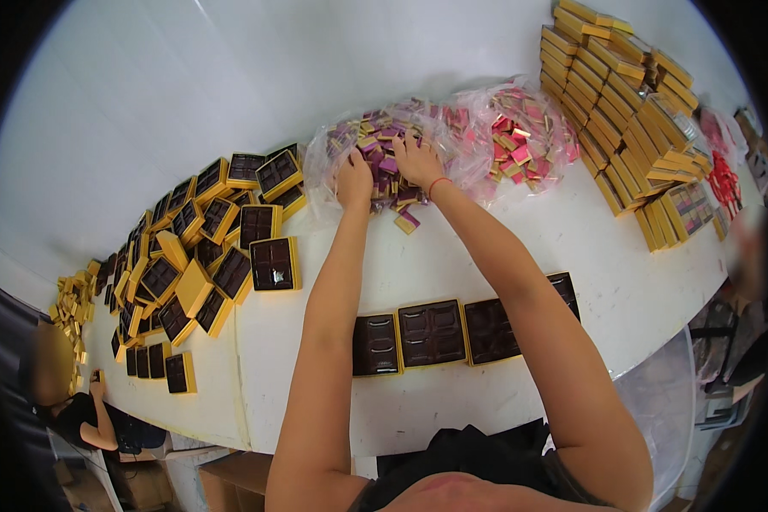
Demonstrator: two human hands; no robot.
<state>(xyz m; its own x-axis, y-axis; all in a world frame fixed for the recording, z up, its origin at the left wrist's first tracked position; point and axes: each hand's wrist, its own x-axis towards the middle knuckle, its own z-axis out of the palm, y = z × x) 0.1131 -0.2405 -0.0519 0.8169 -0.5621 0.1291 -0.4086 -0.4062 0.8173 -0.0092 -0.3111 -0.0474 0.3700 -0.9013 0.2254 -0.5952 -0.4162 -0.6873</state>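
Your black top [486, 452]: nearest the lens, at 6 o'clock; your bare forearms [324, 341] run from there toward 12 o'clock, over the white surface [606, 256].
Left grip [354, 179]: 12 o'clock, your fingers bent down onto the heap; whether they grasp a piece, cannot tell.
Right grip [418, 162]: just beside the left one, on its 3 o'clock side, red band [438, 184] at your wrist; fingers reach into the same heap, any grasp hidden.
Purple-and-gold wrapped pieces [385, 171]: 12 o'clock, under and between your hands, in a clear plastic bag [318, 171].
Loose piece [407, 223]: at the heap's 5 o'clock edge, on your near side.
Pink-and-gold pieces [520, 154]: between 1 and 2 o'clock, in clear plastic adjoining your heap.
Tray row [433, 333]: 4 to 5 o'clock, dark compartmented trays with yellow edges, side by side; your right forearm crosses above and hides part.
Tray pile [258, 224]: 9 to 10 o'clock, similar trays jumbled, some tilted.
Gold box stack [610, 128]: 2 o'clock, many layers.
Co-worker [77, 418]: 8 o'clock, dark clothing, arm bent at the surface.
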